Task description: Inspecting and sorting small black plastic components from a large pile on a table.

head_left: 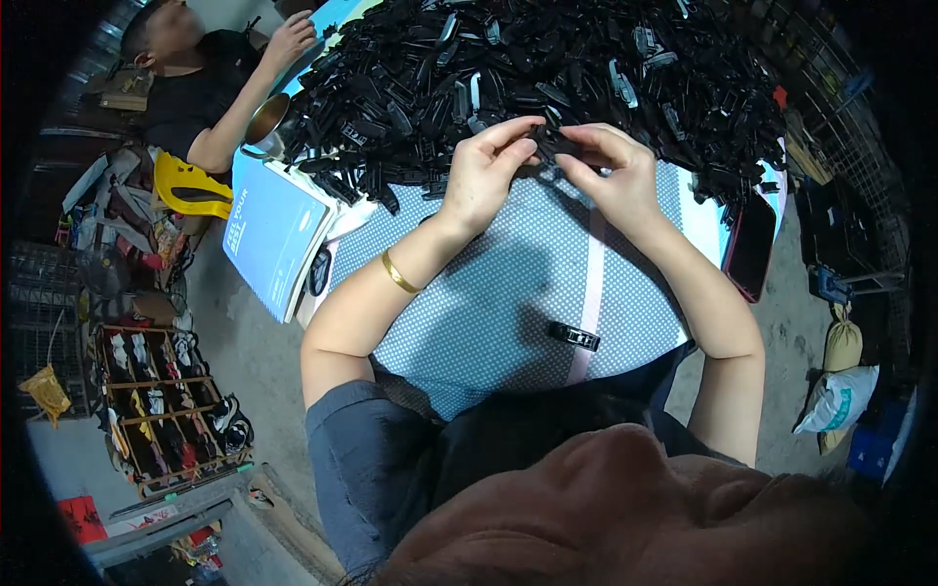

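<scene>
My left hand (479,178), with a gold bangle on its wrist, pinches a small black plastic piece (549,142) between thumb and fingers. From the other side my right hand (625,176) closes its thumb and fingertips on the same piece. Its exact kind is hard to make out, as the fingers cover much of it. Just beyond both hands spreads a big heap of black clip-like plastic pieces (420,78), some with shiny strips. One black piece (574,336) lies on the dotted cloth (469,332) over my lap.
Left of the heap lie a blue book (278,239) and a metal cup (267,125). A dark phone-like slab (750,244) rests at the table's right edge. Another person (200,88) sits at the far left, near a yellow plastic seat (191,186). Sacks (838,400) stand on the right.
</scene>
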Motion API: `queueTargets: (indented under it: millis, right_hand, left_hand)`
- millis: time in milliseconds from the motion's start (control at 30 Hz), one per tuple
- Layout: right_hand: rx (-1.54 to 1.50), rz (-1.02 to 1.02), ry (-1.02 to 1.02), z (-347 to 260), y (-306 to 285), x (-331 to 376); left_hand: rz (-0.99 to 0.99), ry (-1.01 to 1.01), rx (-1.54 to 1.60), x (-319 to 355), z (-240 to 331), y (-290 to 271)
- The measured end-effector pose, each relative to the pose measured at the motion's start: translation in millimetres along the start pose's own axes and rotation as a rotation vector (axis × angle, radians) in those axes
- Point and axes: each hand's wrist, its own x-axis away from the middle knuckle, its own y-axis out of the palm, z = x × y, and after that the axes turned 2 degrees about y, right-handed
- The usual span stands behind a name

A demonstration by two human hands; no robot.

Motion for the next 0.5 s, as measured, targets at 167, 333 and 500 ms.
queueTargets:
  millis: [167, 333, 500]
  right_hand:
    - [0.125, 0.029, -0.055, 0, 7, 3]
    - [0.208, 0.009, -0.104, 1, 9, 6]
    - [-0.180, -0.169, 0.313, 8, 12, 2]
  left_hand:
    - [0.023, -0.022, 0.060, 2, -3, 2]
    - [0.039, 0.012, 0.076, 3, 0, 9]
    - [-0.058, -0.035, 0.194, 1, -4, -1]
